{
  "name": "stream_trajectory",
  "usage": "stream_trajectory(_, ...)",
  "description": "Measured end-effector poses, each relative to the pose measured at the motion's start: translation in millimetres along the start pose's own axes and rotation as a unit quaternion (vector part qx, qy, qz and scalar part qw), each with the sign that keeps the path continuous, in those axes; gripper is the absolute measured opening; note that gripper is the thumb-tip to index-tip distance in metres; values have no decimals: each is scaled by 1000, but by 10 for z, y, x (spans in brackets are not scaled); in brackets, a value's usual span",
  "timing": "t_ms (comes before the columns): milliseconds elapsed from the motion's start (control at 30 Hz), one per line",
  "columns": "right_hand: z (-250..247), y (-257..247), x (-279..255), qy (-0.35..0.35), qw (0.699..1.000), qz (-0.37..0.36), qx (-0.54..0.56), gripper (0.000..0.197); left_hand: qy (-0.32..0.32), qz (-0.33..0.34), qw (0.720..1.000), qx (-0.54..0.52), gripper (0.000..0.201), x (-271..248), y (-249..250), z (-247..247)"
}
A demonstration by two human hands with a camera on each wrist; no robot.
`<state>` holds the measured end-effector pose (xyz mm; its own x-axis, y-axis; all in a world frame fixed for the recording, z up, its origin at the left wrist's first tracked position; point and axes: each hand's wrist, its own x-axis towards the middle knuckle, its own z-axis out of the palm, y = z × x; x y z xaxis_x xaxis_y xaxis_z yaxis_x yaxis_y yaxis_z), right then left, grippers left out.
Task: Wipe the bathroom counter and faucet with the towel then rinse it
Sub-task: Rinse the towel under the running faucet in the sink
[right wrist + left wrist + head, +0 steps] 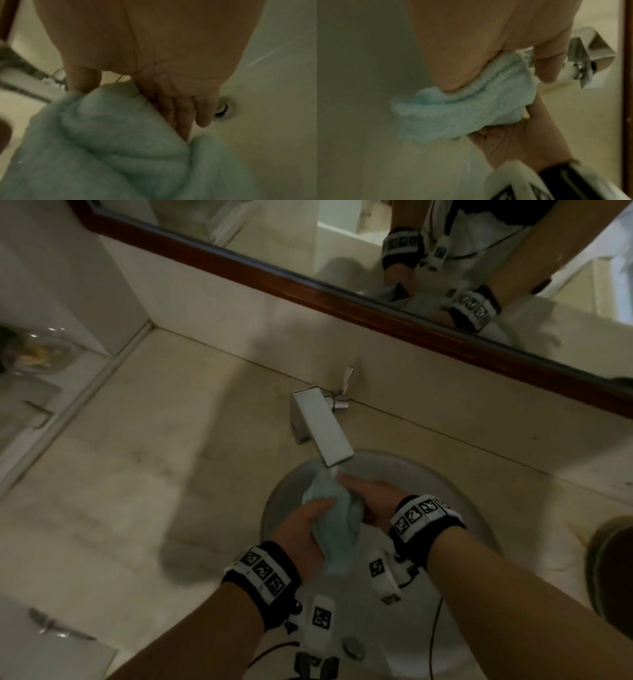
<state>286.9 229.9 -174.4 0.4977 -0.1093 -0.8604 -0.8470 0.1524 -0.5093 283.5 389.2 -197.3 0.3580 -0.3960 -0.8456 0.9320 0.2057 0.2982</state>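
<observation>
A light blue towel (334,529) hangs bunched between both hands over the white round sink (455,494). The square chrome faucet (325,422) stands just behind it, and a thin stream of water falls from the spout onto the towel's top. My left hand (301,529) grips the towel from the left, thumb laid across it. My right hand (368,498) holds it from the right. In the left wrist view the towel (462,108) is squeezed between the two palms. The right wrist view shows my straight fingers (180,112) along the towel (102,148), with the thumb on its other side.
The beige stone counter (154,457) spreads left of the sink. A wood-framed mirror (342,299) runs along the back wall. A glass bowl (37,350) sits far left, a dark round object (613,570) at the right edge. The drain stopper (354,647) lies near the sink's front.
</observation>
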Motion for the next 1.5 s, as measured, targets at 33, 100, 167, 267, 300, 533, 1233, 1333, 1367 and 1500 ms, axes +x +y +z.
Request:
stream_trajectory(33, 24, -19, 30, -2, 1000, -8, -18, 43, 6, -10, 1000, 0, 62, 23, 8, -18)
stream_trajectory(100, 27, -22, 65, 4, 998, -27, -64, 33, 13, -18, 1000, 15, 66, 70, 24, -28)
stream_trajectory(167, -12, 7, 83, 1, 995, -52, -82, 19, 44, -17, 998, 44, 69, 122, 22, -83)
stream_trajectory(267, -103, 67, 46, -33, 992, -105, -67, 28, 43, -8, 997, 60, 59, 139, 52, -100)
stream_trajectory(300, -130, 89, 29, -46, 989, -125, -67, 34, 30, -7, 998, 51, 55, 152, 70, -96)
stream_trajectory(533, -286, 150, -93, -72, 962, -137, -225, 25, 24, 59, 988, 141, 50, 208, 140, 40)
stream_trajectory(1233, -42, -270, -221, 50, 971, -182, -144, 30, 67, 183, 910, 367, 28, -19, 429, -117)
stream_trajectory(1333, -114, -336, -327, 67, 973, -173, -136, 22, 88, 183, 924, 325, 35, -80, 494, -47)
stream_trajectory(1367, -139, -346, -373, 71, 971, -176, -147, 21, 81, 181, 928, 316, 37, -95, 507, -11)
stream_trajectory(1500, -355, -285, -475, 85, 963, -177, -186, 24, 49, 170, 939, 295, 30, -329, 464, 196)
